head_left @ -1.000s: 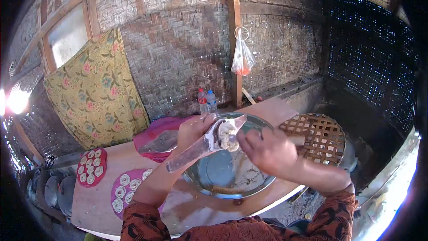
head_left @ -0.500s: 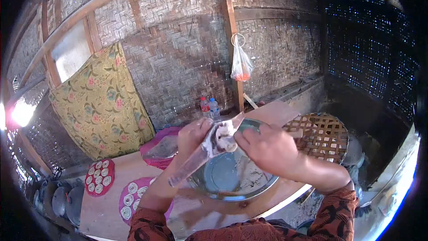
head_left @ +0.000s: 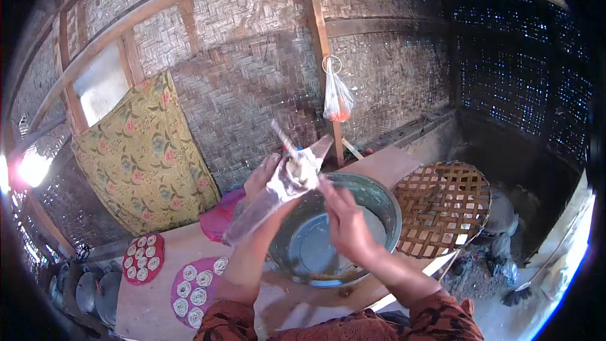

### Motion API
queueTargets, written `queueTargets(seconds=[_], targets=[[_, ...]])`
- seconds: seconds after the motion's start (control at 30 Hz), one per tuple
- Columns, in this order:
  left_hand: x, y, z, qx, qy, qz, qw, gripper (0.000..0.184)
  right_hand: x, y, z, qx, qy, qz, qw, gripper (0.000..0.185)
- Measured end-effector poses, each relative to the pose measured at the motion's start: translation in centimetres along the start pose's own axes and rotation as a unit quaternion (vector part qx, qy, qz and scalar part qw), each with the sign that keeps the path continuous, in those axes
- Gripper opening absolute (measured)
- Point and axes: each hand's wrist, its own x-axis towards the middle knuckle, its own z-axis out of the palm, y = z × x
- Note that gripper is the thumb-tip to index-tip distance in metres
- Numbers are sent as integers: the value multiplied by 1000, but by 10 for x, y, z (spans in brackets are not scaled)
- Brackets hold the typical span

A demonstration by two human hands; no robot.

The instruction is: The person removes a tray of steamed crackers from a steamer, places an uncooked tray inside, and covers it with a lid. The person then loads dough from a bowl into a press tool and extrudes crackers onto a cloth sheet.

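My left hand [head_left: 257, 180] grips a long wooden tool [head_left: 249, 220] with a tapering end, held tilted above a large metal basin [head_left: 396, 215]. White dough [head_left: 303, 172] fills and smears the tool's middle. My right hand [head_left: 347, 224] has its fingers curled close to that dough. A pale stick [head_left: 279, 131], blurred by motion, runs across the dough in line with my right fingers and seems held by them. The basin rests on the wooden table below both hands, with pale residue inside.
A red round sheet [head_left: 129, 281] and a pink sheet [head_left: 214, 268] bear several coiled white noodle rounds. More pink sheeting [head_left: 221, 221] lies behind my left arm. A woven bamboo tray [head_left: 442, 211] lies right of the basin. A plastic bag [head_left: 338, 98] hangs from the post.
My right hand has moved left and down, and the stick now reaches across the dough. The wooden tool has shifted slightly left. More of the basin and bamboo tray shows.
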Motion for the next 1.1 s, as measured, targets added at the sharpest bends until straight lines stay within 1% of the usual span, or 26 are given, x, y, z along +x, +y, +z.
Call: queueTargets(seconds=[0.07,0.1,0.13,0.17,0.23,0.27,0.3,0.37,0.43,0.47,0.5,0.53,0.57,0.6,0.63,0.7,0.73,0.77,0.8,0.83,0.87,0.9,0.93,1.0,1.03,1.1], targets=[[7,-17,-12,-22,8,-7,1000,51,-20,9,-1,85,-116,-32,989,50],[10,-19,-17,6,13,23,1000,49,-16,13,-6,86,-114,-36,989,50],[15,-17,-20,33,25,61,997,48,-10,15,-16,114,-105,16,988,48],[19,-6,-29,250,25,157,955,46,-6,17,-23,141,-98,71,983,46],[15,15,-26,180,58,160,969,44,-6,26,-18,111,-104,69,986,43],[15,29,-26,244,33,136,960,46,-6,19,-13,95,-96,64,989,47],[15,25,-24,244,37,136,959,46,-5,15,-10,79,-88,54,991,51],[18,6,-18,93,56,80,991,42,-11,10,-9,97,-102,57,988,51],[23,-16,-33,240,40,107,964,33,-17,7,-15,107,-174,46,978,49],[25,-25,-41,309,35,122,942,29,-11,4,-32,139,-249,129,950,47],[28,-27,-53,382,19,90,919,28,-3,4,-48,88,-273,95,953,43],[34,-31,-67,391,27,86,916,28,6,10,-61,34,-294,58,954,40],[34,-37,-85,330,60,41,941,30,12,18,-64,-127,-396,53,908,38],[35,-43,-107,268,92,-2,959,32,16,26,-62,-283,-480,43,830,37],[33,-48,-128,204,122,-46,970,34,11,45,-51,-276,-489,35,827,37],[32,-23,-180,9,198,-147,969,23,-7,80,-19,-470,-624,20,624,35],[31,-21,-198,18,207,-157,966,23,-1,66,-18,-469,-631,7,618,35],[27,-19,-215,-237,249,-215,914,16,11,41,-20,-386,-562,-35,731,37],[19,-18,-229,-476,280,-254,794,10,18,21,-15,-287,-483,-70,824,40],[12,-16,-234,-564,232,-227,760,6,20,9,3,-89,-470,-69,875,45],[0,-13,-235,-614,217,-243,719,10,16,-5,25,113,-437,-56,891,50],[-11,-9,-232,-664,199,-257,674,13,5,-20,48,275,-478,54,832,61],[-24,-7,-226,-694,190,-268,640,16,-8,-34,72,422,-497,165,740,73],[-51,-11,-214,-752,197,-299,554,19,-42,-52,117,609,-476,388,502,91],[-63,-7,-206,-739,232,-317,548,19,-46,-72,127,606,-481,390,500,91],[-91,-28,-197,-792,189,-292,501,12,-50,-107,136,743,-410,427,312,96]])
